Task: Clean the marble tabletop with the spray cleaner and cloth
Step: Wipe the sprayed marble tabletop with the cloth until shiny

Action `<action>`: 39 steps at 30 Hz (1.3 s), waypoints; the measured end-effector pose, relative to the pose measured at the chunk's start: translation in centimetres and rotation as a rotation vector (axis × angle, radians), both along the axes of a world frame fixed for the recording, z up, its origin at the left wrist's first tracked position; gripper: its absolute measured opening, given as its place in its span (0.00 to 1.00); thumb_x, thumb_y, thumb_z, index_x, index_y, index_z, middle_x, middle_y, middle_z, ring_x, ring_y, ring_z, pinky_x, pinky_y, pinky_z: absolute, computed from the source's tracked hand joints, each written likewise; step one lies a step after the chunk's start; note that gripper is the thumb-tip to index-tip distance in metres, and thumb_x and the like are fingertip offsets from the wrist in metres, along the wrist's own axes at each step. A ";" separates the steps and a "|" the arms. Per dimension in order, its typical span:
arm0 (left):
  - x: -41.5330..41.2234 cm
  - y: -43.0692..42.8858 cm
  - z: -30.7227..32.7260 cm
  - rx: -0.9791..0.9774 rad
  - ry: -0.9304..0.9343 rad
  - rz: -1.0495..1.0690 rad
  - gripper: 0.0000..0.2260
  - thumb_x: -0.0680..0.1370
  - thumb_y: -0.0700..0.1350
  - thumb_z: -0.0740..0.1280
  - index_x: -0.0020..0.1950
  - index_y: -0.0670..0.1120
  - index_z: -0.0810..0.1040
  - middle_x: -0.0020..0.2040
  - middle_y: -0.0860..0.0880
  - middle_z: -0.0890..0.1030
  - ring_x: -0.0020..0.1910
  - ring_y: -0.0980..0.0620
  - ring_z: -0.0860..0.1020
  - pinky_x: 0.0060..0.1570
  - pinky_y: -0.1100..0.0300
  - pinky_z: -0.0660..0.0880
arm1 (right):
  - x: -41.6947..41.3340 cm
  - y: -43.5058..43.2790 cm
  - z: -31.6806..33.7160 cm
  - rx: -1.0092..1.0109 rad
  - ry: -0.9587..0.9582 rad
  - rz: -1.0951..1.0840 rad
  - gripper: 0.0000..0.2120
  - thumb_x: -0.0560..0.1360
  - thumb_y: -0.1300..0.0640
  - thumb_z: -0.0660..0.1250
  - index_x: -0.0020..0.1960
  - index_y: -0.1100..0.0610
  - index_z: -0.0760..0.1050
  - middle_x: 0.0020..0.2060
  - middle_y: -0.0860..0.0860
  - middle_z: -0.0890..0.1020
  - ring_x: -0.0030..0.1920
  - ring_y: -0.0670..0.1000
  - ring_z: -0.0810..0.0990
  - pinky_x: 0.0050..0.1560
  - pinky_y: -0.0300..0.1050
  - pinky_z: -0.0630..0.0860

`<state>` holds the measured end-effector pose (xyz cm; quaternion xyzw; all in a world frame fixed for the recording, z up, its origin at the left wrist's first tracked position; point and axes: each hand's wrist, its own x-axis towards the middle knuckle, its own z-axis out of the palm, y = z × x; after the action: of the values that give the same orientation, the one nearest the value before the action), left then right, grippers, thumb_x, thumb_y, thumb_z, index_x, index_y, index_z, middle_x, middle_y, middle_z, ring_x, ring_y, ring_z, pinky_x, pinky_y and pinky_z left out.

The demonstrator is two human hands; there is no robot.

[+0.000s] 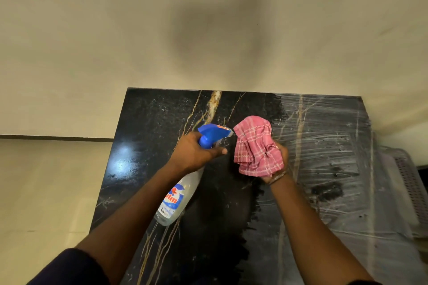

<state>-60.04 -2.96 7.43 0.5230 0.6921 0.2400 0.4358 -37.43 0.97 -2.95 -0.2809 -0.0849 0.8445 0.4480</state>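
A black marble tabletop (148, 136) with gold veins fills the lower middle of the view. Its right half (328, 146) is covered in whitish wet streaks; its left half is dark and glossy. My left hand (194, 152) grips the neck of a clear spray bottle (176, 199) with a blue trigger head (213, 133), one finger along the trigger. The nozzle points right, straight at a bunched pink checked cloth (254, 146). My right hand (281, 157) holds that cloth up just above the marble, a few centimetres from the nozzle.
A cream wall (208, 18) rises behind the table's far edge. Pale floor tiles (46, 180) lie to the left. A pale perforated plastic basket (407, 183) stands against the table's right side.
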 end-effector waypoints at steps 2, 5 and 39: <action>0.4 -0.6 0.2 0.017 0.033 0.009 0.15 0.68 0.57 0.76 0.40 0.49 0.75 0.34 0.50 0.78 0.33 0.53 0.77 0.36 0.59 0.76 | 0.1 -0.7 0.0 -0.003 0.031 0.003 0.25 0.83 0.54 0.52 0.76 0.63 0.58 0.76 0.61 0.58 0.76 0.63 0.56 0.74 0.59 0.32; 0.8 -1.2 0.4 0.030 0.043 -0.001 0.14 0.69 0.58 0.75 0.41 0.50 0.76 0.34 0.50 0.79 0.33 0.53 0.78 0.38 0.59 0.76 | 0.8 -0.9 -0.2 -0.023 0.137 0.032 0.25 0.83 0.53 0.47 0.76 0.64 0.57 0.75 0.64 0.61 0.76 0.64 0.57 0.73 0.59 0.30; 11.3 7.0 -2.3 0.040 0.031 0.274 0.16 0.74 0.56 0.70 0.58 0.50 0.76 0.41 0.53 0.80 0.38 0.61 0.78 0.36 0.67 0.71 | -1.3 7.0 0.6 1.026 -2.017 0.845 0.29 0.79 0.48 0.58 0.76 0.57 0.58 0.76 0.54 0.58 0.76 0.61 0.52 0.73 0.61 0.53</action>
<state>-48.78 4.07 5.13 0.4359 0.7587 0.3027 0.3779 -38.74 8.01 -2.39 -0.5534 -0.8070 0.1933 -0.0720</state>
